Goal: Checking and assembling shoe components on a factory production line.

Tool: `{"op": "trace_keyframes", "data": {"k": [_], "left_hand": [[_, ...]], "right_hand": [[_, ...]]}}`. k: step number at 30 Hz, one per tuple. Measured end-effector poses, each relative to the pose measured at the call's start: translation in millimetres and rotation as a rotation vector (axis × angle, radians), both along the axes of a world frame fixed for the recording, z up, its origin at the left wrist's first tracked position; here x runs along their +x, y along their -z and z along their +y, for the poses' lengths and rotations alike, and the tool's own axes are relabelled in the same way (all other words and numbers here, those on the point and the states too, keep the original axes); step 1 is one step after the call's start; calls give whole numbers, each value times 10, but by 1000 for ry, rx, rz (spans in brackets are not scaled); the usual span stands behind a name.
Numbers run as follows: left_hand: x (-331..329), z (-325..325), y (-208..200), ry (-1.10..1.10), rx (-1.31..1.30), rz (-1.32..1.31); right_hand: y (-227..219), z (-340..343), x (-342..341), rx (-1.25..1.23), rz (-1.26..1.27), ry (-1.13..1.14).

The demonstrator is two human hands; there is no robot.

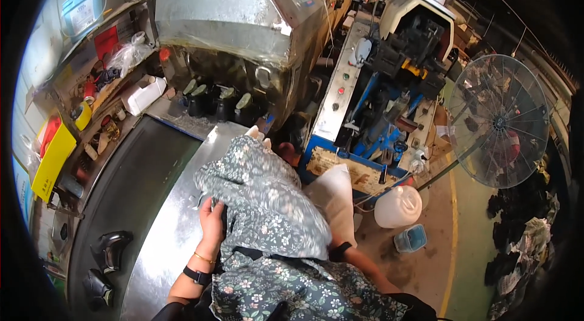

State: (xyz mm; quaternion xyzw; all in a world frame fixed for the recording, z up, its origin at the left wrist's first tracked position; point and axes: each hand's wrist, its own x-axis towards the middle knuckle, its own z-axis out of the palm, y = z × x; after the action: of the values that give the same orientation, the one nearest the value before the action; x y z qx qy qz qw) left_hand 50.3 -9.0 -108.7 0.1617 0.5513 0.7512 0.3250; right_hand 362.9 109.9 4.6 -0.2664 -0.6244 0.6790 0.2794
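Floral cloth (267, 199), dark blue-grey, bunched in left hand (212, 224); right hand's grip hidden

A crumpled, dark floral cloth (267, 199) lies bunched in a heap on the metal surface.

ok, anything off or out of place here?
Mostly clutter: the left shelf is jumbled with tape rolls and bottles, and dark rags are heaped on the floor. Left hand grips the floral cloth; right hand is hidden under it.
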Motion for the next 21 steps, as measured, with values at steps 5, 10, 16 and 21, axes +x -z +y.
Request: {"op": "trace_keyframes", "data": {"k": [5, 10, 16, 21], "left_hand": [[159, 197, -151, -133, -52, 113], [151, 146, -5, -74, -38, 163], [116, 159, 284, -35, -118, 368], [235, 221, 200, 58, -184, 508]], "right_hand": [[226, 139, 12, 157, 27, -55], [338, 199, 115, 263, 24, -94], [435, 215, -383, 384, 7, -152], [501, 260, -302, 469, 11, -197]]}}
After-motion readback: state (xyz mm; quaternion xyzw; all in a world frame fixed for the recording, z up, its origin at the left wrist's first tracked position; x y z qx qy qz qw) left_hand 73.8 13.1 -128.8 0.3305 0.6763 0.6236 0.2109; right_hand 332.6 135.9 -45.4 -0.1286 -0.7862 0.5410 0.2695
